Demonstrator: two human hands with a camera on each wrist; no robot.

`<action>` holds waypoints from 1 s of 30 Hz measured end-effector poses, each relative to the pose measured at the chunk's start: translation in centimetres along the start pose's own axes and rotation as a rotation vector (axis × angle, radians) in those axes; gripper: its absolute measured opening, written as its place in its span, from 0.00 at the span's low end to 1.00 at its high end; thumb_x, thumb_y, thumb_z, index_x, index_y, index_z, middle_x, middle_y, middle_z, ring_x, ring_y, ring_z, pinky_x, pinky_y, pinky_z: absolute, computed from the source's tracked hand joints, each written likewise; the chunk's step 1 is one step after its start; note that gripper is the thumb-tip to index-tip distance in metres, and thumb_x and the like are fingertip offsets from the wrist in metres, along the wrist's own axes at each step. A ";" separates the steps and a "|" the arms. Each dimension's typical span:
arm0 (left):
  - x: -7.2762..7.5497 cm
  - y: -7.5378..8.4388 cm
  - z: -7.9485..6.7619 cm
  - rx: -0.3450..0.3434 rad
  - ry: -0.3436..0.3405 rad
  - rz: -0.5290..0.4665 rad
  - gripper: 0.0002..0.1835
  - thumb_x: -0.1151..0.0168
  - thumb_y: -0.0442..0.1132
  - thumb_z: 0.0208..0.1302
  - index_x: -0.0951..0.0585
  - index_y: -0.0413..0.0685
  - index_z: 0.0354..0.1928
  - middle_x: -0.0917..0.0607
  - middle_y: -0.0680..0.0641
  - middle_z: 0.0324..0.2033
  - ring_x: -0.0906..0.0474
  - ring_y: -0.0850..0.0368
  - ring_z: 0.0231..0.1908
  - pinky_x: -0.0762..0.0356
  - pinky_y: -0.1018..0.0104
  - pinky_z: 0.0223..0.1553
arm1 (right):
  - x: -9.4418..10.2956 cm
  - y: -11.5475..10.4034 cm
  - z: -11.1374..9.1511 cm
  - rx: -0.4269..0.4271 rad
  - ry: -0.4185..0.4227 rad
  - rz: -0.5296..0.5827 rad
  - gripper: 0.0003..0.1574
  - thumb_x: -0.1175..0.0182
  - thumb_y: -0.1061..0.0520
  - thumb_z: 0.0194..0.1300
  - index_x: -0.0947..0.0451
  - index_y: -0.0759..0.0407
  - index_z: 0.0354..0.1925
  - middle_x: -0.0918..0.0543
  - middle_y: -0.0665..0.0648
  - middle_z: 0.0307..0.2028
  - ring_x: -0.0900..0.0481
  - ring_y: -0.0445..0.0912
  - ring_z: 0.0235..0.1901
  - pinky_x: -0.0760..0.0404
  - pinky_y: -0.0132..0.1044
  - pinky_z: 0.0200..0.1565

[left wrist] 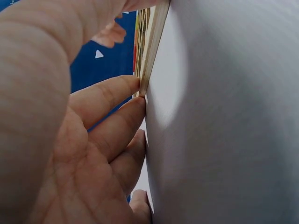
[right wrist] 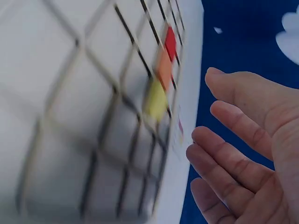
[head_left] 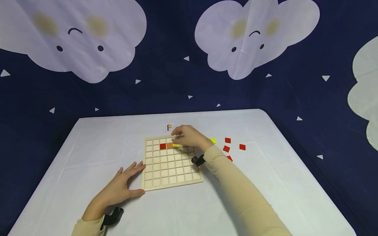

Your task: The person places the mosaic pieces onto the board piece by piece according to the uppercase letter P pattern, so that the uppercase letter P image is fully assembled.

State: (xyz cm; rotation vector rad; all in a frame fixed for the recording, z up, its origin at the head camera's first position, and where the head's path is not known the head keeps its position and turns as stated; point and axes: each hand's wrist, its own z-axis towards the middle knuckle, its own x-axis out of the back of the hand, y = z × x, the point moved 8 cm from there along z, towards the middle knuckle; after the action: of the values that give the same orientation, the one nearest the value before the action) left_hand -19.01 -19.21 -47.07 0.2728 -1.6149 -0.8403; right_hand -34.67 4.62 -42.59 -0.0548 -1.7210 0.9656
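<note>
A wooden grid board (head_left: 172,186) lies on the white table. In one of its upper rows sit a red tile (head_left: 162,146), an orange tile (head_left: 169,145) and a yellow tile (head_left: 176,146), side by side. Above the board's far part hovers my right hand (head_left: 190,136), its fingers loosely bent; the right wrist view shows nothing held in them. My left hand (head_left: 119,186) is spread at the board's left side. Seen from the left wrist, its fingertips (left wrist: 133,84) touch the wooden edge (left wrist: 154,46).
Several loose red tiles (head_left: 242,147) and a yellow tile (head_left: 213,141) lie right of the board, partly behind the right arm. A small printed grid card (head_left: 169,127) with coloured squares lies beyond the board. Dark blue cloth (head_left: 165,95) with clouds hangs behind the table.
</note>
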 end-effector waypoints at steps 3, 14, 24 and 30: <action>0.1 0.0 0.0 -0.003 0.006 0.002 0.50 0.14 0.51 0.50 0.24 0.48 0.76 0.29 0.39 0.79 0.42 0.29 0.81 0.59 0.17 0.77 | 2.0 1.4 -0.8 -0.025 0.027 -0.005 0.26 0.31 0.52 0.73 0.16 0.61 0.64 0.13 0.60 0.63 0.18 0.56 0.67 0.20 0.50 0.71; -0.1 -0.1 0.1 0.015 -0.003 0.008 0.50 0.14 0.50 0.50 0.24 0.47 0.76 0.29 0.39 0.79 0.42 0.30 0.82 0.60 0.18 0.77 | 8.4 7.8 -5.4 -0.118 0.120 -0.033 0.27 0.29 0.52 0.71 0.17 0.64 0.63 0.13 0.65 0.60 0.17 0.61 0.64 0.22 0.58 0.72; 0.0 0.1 -0.1 0.005 -0.002 0.001 0.50 0.14 0.51 0.51 0.24 0.47 0.76 0.29 0.40 0.79 0.42 0.29 0.81 0.59 0.18 0.77 | 11.5 14.0 -9.5 -0.273 0.175 0.057 0.29 0.29 0.53 0.71 0.18 0.63 0.65 0.15 0.67 0.63 0.18 0.61 0.64 0.22 0.58 0.71; 0.0 0.0 -0.1 -0.004 0.003 0.006 0.49 0.14 0.50 0.51 0.24 0.47 0.76 0.28 0.40 0.79 0.41 0.30 0.81 0.59 0.18 0.77 | 12.0 16.1 -11.8 -0.317 0.163 0.073 0.29 0.29 0.53 0.70 0.18 0.64 0.64 0.15 0.68 0.62 0.18 0.63 0.64 0.22 0.58 0.70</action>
State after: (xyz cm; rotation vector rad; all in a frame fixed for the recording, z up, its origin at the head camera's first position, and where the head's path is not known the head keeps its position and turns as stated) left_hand -18.97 -19.25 -47.12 0.2654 -1.6104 -0.8381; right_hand -36.44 27.87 -42.47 -0.3950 -1.7143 0.7122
